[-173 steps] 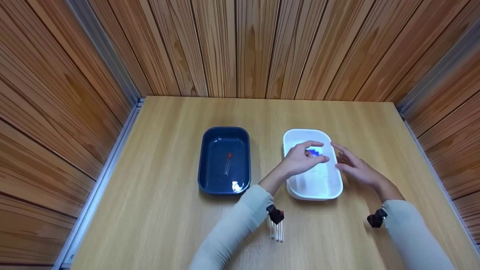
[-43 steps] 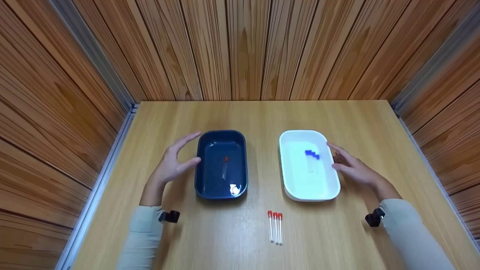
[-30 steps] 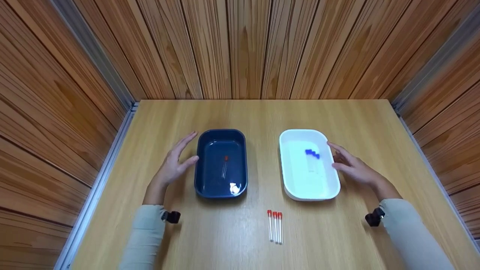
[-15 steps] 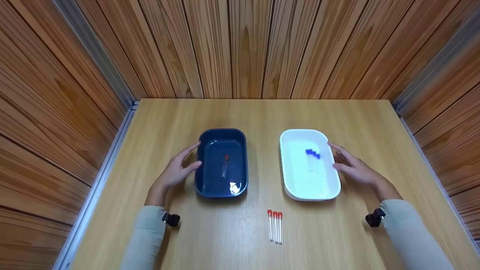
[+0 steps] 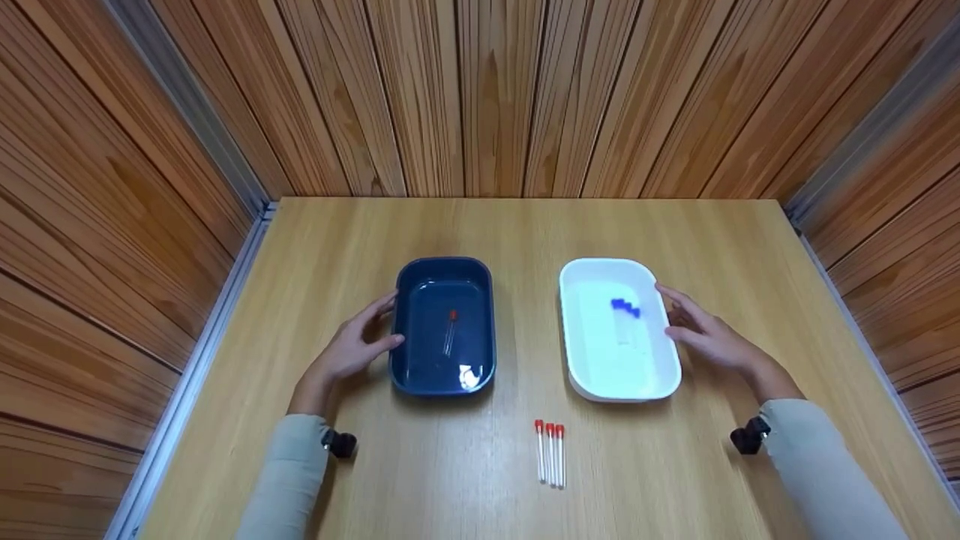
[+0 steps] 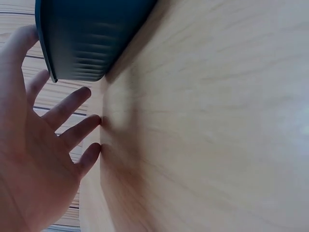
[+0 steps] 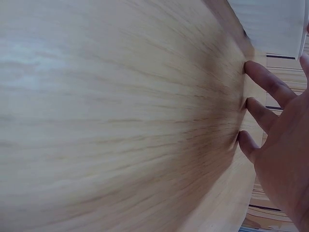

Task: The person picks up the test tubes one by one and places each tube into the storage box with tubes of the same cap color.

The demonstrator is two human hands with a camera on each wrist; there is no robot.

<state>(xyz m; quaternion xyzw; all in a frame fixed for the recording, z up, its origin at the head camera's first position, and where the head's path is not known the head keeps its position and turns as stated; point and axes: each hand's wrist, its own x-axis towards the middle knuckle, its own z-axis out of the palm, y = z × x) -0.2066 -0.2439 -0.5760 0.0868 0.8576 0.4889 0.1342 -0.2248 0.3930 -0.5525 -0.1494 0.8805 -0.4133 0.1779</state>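
Observation:
My left hand [image 5: 351, 349] rests at the left side of a dark blue tray [image 5: 442, 382], thumb and index finger touching its rim. In the left wrist view the other fingers [image 6: 81, 130] spread loosely below the tray's wall, holding nothing. A red-capped clear tube [image 5: 451, 330] lies inside that tray. On the right, my right hand [image 5: 709, 339] touches the right rim of a white tray [image 5: 622, 388]. The right wrist view shows its lower fingers [image 7: 270, 87] spread, with tips on the tabletop. Several blue-capped tubes [image 5: 625, 307] lie in the white tray, their clear bodies barely visible.
Several red-capped tubes [image 5: 551, 454] lie side by side on the wooden table [image 5: 450, 480], in front of and between the trays. Wood-plank walls [image 5: 495, 97] enclose the back and sides, with metal rails [image 5: 202, 360] along the corners.
My left hand has gone from above the white tray to the blue tray's left side, then slid slightly nearer along its rim. The right hand stays by the white tray.

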